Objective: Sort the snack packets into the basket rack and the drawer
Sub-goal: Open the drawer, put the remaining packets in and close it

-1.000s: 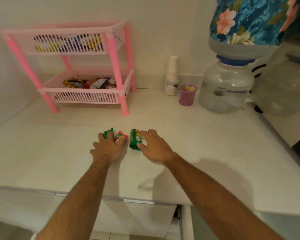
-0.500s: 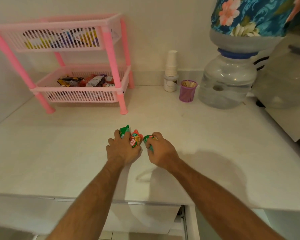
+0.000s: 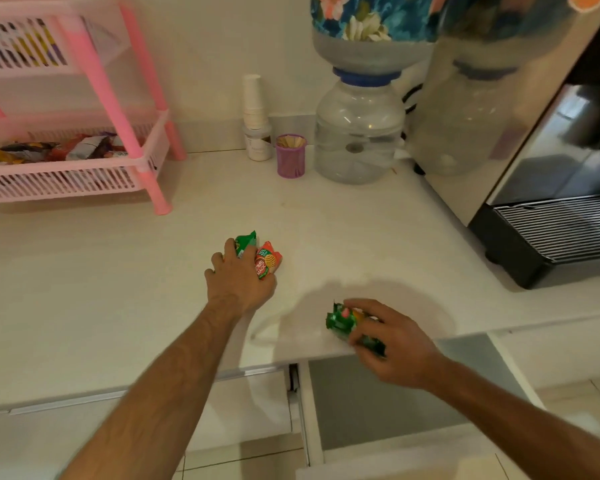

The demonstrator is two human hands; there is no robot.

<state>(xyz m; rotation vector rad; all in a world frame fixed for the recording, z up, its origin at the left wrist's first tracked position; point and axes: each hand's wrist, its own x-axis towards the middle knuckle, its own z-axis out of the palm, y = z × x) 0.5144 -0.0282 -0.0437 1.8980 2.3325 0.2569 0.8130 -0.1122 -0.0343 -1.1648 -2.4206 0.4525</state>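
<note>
we are holding a green packet (image 3: pixel 347 323) in our right hand (image 3: pixel 392 344), fingers pinching it, right at the worktop (image 3: pixel 83 289) edge above the open drawer (image 3: pixel 378 403). our left hand (image 3: pixel 241 282) is gripping a green and an orange packet (image 3: pixel 267 261) on the worktop (fingers curled around both). we are thinking it is best to lower the packet well inside the drawer before letting go.
</note>
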